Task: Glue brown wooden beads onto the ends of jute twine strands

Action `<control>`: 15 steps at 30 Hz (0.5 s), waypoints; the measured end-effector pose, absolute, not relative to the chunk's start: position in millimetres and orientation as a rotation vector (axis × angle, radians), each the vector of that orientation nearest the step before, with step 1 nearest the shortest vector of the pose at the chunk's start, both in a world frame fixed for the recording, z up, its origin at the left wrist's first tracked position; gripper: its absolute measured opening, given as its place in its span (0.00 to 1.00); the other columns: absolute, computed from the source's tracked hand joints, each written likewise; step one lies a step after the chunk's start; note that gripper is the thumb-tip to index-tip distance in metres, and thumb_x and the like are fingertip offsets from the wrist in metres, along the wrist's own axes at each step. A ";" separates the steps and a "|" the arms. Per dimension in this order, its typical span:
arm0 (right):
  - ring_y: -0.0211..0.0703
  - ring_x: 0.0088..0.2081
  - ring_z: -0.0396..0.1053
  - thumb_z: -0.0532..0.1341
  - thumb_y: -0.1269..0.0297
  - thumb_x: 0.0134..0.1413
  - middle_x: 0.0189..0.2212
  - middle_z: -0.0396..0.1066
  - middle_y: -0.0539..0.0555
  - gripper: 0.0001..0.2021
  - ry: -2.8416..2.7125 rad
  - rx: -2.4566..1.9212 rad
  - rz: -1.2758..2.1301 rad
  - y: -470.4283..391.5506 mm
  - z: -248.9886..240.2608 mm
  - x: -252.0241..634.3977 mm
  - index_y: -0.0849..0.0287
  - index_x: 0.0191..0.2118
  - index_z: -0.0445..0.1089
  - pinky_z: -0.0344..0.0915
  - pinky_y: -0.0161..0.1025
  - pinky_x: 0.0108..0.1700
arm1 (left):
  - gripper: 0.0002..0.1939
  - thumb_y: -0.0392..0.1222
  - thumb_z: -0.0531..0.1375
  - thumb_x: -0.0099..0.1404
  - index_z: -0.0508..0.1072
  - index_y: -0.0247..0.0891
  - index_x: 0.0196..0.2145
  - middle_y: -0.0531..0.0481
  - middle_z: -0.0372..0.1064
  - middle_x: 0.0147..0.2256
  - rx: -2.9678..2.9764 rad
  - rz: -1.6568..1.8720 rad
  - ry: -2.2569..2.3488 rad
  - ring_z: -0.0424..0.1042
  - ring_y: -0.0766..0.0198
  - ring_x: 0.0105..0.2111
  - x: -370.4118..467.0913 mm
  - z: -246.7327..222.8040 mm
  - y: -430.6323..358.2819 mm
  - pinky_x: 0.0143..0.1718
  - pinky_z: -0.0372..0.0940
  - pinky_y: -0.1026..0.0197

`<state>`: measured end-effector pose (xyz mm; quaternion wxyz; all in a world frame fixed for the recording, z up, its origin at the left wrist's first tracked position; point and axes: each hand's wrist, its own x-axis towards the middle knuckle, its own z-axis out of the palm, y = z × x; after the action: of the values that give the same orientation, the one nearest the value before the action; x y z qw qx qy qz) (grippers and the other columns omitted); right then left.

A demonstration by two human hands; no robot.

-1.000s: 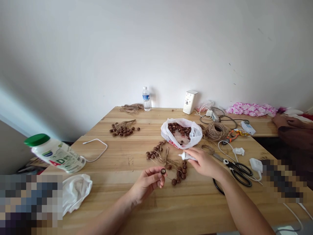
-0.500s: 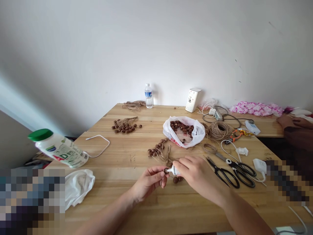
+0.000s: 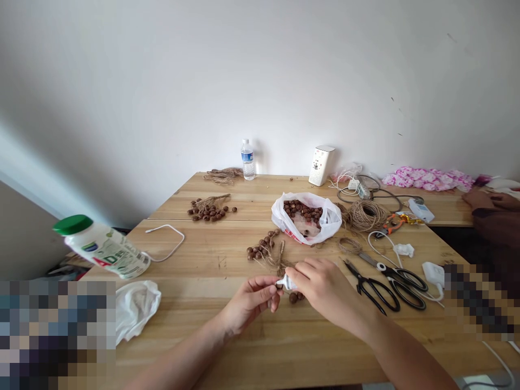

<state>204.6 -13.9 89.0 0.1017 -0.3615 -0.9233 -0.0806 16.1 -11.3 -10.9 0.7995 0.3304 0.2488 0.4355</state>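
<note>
Between thumb and fingers my left hand [image 3: 252,303] pinches a small brown bead [image 3: 278,285]. My right hand [image 3: 319,284] is closed on a small white tube [image 3: 289,281], its narrow tip at the bead. Just beyond both hands lies a twine bundle [image 3: 281,254] with brown beads [image 3: 262,246] on its strands. A few more beads [image 3: 296,297] show beside my right hand, partly hidden by it. Farther back, a white plastic bag [image 3: 331,225] stands open with many brown beads inside.
Black-handled scissors [image 3: 377,292] and a second pair [image 3: 406,287] lie right, near a twine coil [image 3: 368,215], pliers [image 3: 392,223] and white cables. At left are a green-capped bottle [image 3: 109,249] and a beaded bundle [image 3: 209,210]. A water bottle [image 3: 247,160] stands behind. Another person's hands [image 3: 487,199] rest far right.
The view has shifted slightly, moving the scene a little to the right. Both hands keep their holds, and the tube's tip stays at the bead.
</note>
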 end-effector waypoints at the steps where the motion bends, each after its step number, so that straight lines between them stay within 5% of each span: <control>1: 0.42 0.33 0.62 0.55 0.75 0.57 0.29 0.67 0.52 0.05 -2.728 -1.068 -0.238 -13.8 88.8 204.4 0.60 0.38 0.65 0.52 0.38 0.32 | 0.11 0.39 0.66 0.52 0.77 0.35 0.35 0.47 0.74 0.28 0.708 0.935 0.532 0.66 0.69 0.21 16.1 -10.9 -11.3 0.26 0.58 0.63; 15: 0.42 0.31 0.62 0.57 0.74 0.55 0.28 0.66 0.52 0.04 -2.701 -1.114 -0.267 -14.2 91.5 206.4 0.61 0.36 0.66 0.51 0.38 0.31 | 0.11 0.38 0.65 0.53 0.77 0.36 0.36 0.47 0.74 0.29 0.712 0.953 0.520 0.67 0.68 0.22 15.2 -13.0 -11.7 0.27 0.59 0.62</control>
<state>206.4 -14.2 91.5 0.1034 -0.3777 -0.9157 -0.0905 15.2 -11.7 -13.0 0.7966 0.3315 0.2423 0.4436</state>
